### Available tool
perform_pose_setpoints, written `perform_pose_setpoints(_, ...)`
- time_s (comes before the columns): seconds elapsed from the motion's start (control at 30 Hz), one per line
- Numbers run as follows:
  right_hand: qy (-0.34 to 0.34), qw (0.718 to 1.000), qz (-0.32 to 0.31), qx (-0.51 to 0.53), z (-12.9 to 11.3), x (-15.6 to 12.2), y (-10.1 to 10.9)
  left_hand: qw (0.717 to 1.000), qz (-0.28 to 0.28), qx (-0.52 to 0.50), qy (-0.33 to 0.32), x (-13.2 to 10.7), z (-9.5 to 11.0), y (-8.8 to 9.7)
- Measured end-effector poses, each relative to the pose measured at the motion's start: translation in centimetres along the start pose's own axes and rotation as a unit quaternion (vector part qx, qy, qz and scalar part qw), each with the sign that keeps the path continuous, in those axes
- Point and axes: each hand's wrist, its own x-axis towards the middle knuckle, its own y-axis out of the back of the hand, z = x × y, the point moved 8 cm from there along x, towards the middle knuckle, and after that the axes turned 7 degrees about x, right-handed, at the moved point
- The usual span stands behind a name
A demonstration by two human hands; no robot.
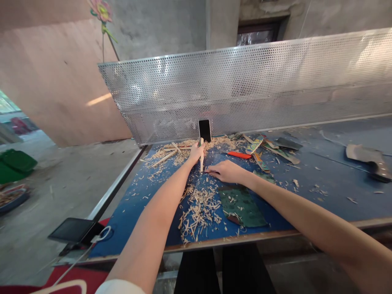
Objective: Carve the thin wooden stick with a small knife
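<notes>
My left hand (196, 152) is closed around a pale strip of wood (201, 162), holding it upright over the blue tabletop (137, 204). The strip narrows partway along and its lower end points toward me. To its right, my right hand (226, 170) is closed on a slim, dark carving knife (211, 171), mostly covered by the fingers. Its tip is at the lower end of the strip; whether it touches the wood I cannot tell. Below both hands lies a heap of curled wood shavings (200, 210). A green sandpaper sheet (245, 210) lies right of that heap.
A phone (205, 130) leans against a perforated metal panel (245, 90) behind the hands. An orange-handled tool (239, 155) and painted wood strips (260, 161) lie to the right. Loose sticks (165, 158) are at left. A black tablet (73, 230) sits by the near left corner.
</notes>
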Motion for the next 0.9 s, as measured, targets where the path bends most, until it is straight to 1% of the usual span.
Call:
perform_pose_setpoints(0.17,-0.029,0.999,-0.013,0.005,-0.19,0.28,-0.05,1.0,-0.002,0.002,-0.004,-0.05,0.07,-0.15)
perform_pose_setpoints(0.3,-0.065,0.996,-0.038,0.057,-0.09,0.49,-0.19,1.0,0.009,0.006,0.003,0.16,-0.13,0.02)
perform_pose_setpoints(0.37,-0.074,0.994,-0.048,0.066,-0.01,0.57,-0.16,1.0,0.015,0.008,0.004,0.27,-0.19,0.15)
perform_pose_setpoints(0.7,-0.052,0.994,-0.089,0.036,-0.27,0.42,-0.4,0.999,0.017,0.031,-0.008,0.13,0.2,0.27)
perform_pose_setpoints(0.8,-0.033,0.997,-0.076,0.01,-0.54,0.0,-0.17,0.999,0.021,0.042,0.004,0.29,-0.08,0.36)
perform_pose_setpoints(0.9,-0.02,0.999,-0.043,-0.016,-0.52,-0.23,0.17,0.999,0.022,0.042,0.001,0.47,-0.23,0.36)
